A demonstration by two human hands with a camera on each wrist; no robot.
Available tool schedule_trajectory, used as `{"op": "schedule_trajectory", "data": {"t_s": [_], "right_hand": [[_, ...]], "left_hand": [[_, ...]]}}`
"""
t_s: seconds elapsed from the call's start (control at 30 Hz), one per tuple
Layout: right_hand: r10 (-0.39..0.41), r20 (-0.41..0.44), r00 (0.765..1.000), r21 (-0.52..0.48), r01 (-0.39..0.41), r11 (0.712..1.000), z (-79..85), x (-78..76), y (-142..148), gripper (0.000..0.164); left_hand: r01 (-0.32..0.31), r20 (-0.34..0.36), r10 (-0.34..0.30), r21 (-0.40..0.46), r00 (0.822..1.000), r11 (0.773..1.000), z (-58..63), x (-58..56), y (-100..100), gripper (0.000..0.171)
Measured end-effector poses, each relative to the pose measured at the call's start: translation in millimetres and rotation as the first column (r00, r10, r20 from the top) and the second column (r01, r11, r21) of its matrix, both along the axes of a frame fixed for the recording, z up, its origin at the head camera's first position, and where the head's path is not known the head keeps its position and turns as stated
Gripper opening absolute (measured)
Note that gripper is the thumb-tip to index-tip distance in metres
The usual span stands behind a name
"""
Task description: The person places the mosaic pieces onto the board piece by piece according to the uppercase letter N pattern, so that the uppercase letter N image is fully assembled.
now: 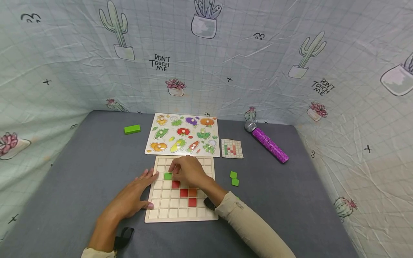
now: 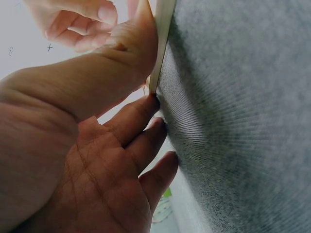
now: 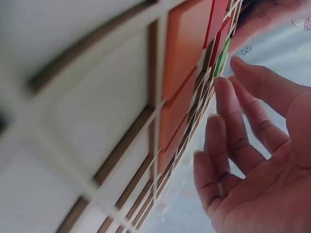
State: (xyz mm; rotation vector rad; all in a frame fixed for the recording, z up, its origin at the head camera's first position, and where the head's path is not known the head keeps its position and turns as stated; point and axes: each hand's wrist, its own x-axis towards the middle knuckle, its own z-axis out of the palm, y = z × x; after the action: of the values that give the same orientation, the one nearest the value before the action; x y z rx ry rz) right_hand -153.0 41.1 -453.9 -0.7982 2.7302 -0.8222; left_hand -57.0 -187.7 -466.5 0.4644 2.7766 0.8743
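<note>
A wooden grid board (image 1: 164, 214) lies on the grey table, with a green tile (image 1: 167, 176), red tiles (image 1: 184, 193) and an orange tile (image 1: 192, 192) in its cells. My right hand (image 1: 188, 172) is over the upper part of the board, fingertips right beside the green tile. In the right wrist view its fingers (image 3: 227, 104) bend loosely, with nothing visible between them and the thumb. More orange tiles (image 3: 182, 53) show there, under the hand in the head view. My left hand (image 1: 130, 195) rests at the board's left edge, fingers spread and thumb touching the side.
Loose green tiles (image 1: 235, 182) lie right of the board, one partly behind the right sleeve. A small pattern card (image 1: 238, 152) and a vegetable puzzle board (image 1: 172, 130) are beyond it. A purple glitter microphone (image 1: 270, 145) lies right, a green block (image 1: 132, 129) at back left.
</note>
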Motion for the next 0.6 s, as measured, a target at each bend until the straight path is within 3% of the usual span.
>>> {"op": "schedule_trajectory", "data": {"t_s": [0.6], "right_hand": [[-0.07,0.094,0.993,-0.214,0.089,0.973,4.2,2.3,70.9,0.021]], "left_hand": [[-0.005,-0.011,0.005,0.015,1.0,1.0,-0.8,0.8,-1.0,0.105]]}}
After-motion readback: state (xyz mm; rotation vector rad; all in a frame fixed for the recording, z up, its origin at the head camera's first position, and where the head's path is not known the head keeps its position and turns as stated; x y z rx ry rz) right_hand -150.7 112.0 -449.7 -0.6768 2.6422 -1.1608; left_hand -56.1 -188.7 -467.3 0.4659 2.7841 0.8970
